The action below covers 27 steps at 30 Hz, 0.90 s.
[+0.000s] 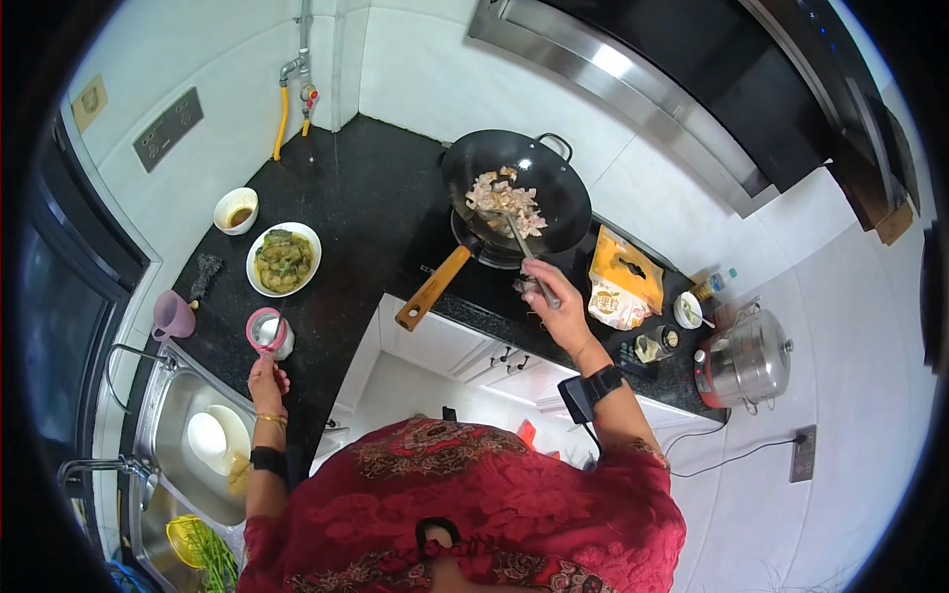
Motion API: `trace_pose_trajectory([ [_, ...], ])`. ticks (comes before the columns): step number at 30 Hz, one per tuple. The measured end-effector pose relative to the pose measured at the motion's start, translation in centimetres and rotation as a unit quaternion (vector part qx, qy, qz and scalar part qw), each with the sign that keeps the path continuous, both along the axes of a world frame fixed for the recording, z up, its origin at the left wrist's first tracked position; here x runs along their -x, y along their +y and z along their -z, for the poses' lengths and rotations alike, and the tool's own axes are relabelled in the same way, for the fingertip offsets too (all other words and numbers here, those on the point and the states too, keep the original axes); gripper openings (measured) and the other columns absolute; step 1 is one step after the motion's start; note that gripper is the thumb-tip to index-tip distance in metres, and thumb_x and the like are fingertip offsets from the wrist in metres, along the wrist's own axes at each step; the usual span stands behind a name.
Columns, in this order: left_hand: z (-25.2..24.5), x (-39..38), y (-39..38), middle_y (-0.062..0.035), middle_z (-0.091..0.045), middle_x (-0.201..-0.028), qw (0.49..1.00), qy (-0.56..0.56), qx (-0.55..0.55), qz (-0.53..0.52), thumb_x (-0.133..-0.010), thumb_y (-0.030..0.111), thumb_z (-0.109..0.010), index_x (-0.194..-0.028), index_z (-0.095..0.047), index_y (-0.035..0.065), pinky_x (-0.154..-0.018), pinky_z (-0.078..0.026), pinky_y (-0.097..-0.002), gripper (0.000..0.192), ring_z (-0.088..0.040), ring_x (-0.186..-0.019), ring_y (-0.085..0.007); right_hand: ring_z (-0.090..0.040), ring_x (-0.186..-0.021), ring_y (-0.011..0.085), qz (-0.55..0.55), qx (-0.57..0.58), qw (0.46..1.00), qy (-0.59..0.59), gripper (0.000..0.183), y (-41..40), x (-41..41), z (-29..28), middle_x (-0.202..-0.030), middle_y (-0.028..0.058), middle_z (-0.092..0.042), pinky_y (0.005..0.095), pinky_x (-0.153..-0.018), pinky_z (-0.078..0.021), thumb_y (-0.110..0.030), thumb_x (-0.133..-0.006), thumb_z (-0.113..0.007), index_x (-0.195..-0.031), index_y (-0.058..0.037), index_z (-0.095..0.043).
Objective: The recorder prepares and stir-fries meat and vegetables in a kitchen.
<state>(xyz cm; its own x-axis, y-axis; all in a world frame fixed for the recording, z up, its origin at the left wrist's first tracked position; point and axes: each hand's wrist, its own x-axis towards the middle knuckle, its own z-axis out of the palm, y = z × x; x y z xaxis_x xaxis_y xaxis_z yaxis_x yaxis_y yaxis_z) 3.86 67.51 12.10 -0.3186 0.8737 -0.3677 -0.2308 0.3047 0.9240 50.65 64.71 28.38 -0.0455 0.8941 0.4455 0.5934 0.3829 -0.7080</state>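
Note:
My right hand (554, 307) grips the metal handle of a cooking spatula (521, 237). The spatula's head rests among chopped pieces of pale meat (504, 199) in a black wok (560, 211). The wok sits on the cooktop, its wooden handle (434, 289) pointing towards me. At the left, my left hand (268, 382) holds the pink handle of a small jar (285, 345) on the black counter. White contents and a thin spoon handle show inside the jar's pink rim.
Behind the jar are a plate of cooked greenish food (284, 259), a bowl of brown liquid (237, 211) and a pink mug (174, 315). A sink (170, 415) with white dishes lies left. Right of the wok are a yellow food bag (626, 278), a glass jar (656, 345) and a steamer pot (749, 359).

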Motion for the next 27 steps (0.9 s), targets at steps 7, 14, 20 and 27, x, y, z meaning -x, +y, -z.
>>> trace_pose_trajectory([
  [7,-1.6,0.5,-0.1,0.0009,-0.048,-0.057,0.997,0.054,0.037,-0.049,-0.087,0.03,-0.055,-0.082,-0.052,0.0109,-0.037,-0.034,-0.0185,0.021,-0.044,-0.042,-0.0059,-0.06,-0.073,0.0135,0.038,0.009,0.961,0.273,0.008,0.7,-1.9,-2.2,-0.105,0.0088,-0.057,0.0229,-0.061,-0.0483,0.001,-0.085,-0.054,-0.091,0.0014,-0.058],
  [14,-17.7,-3.8,-3.6,-0.0018,-0.052,-0.067,0.941,0.021,-0.272,0.198,-0.082,0.012,-0.058,-0.09,-0.062,0.0022,-0.047,-0.038,-0.023,0.013,-0.049,-0.054,-0.0098,-0.057,-0.06,0.0111,0.094,0.016,0.971,0.221,0.004,-3.3,-3.2,-7.7,-0.094,0.0104,-0.062,0.0206,-0.051,-0.0442,-0.002,-0.082,-0.057,-0.082,0.0009,-0.059],
  [20,-29.3,-7.7,-5.7,-0.013,-0.061,-0.076,0.548,-0.171,-0.576,0.583,-0.084,0.014,-0.057,-0.081,-0.066,0.0016,-0.052,-0.044,-0.0278,0.016,-0.058,-0.063,-0.0219,-0.055,-0.058,0.0092,0.095,0.034,0.975,0.199,0.003,0.0,-3.8,-3.9,-0.094,0.0078,-0.062,0.0196,-0.049,-0.0426,-0.002,-0.081,-0.059,-0.08,0.0,-0.059],
  [27,-32.8,-9.0,-6.4,-0.016,-0.062,-0.092,0.451,-0.197,-0.592,0.638,-0.08,0.01,-0.064,-0.094,-0.067,0.0128,-0.065,-0.049,-0.0308,0.014,-0.059,-0.064,-0.0188,-0.06,-0.062,0.0168,0.095,-0.079,0.947,0.298,0.006,7.5,-4.7,-0.1,-0.096,0.0126,-0.062,0.0254,-0.052,-0.0492,-0.005,-0.084,-0.055,-0.084,0.0014,-0.058],
])
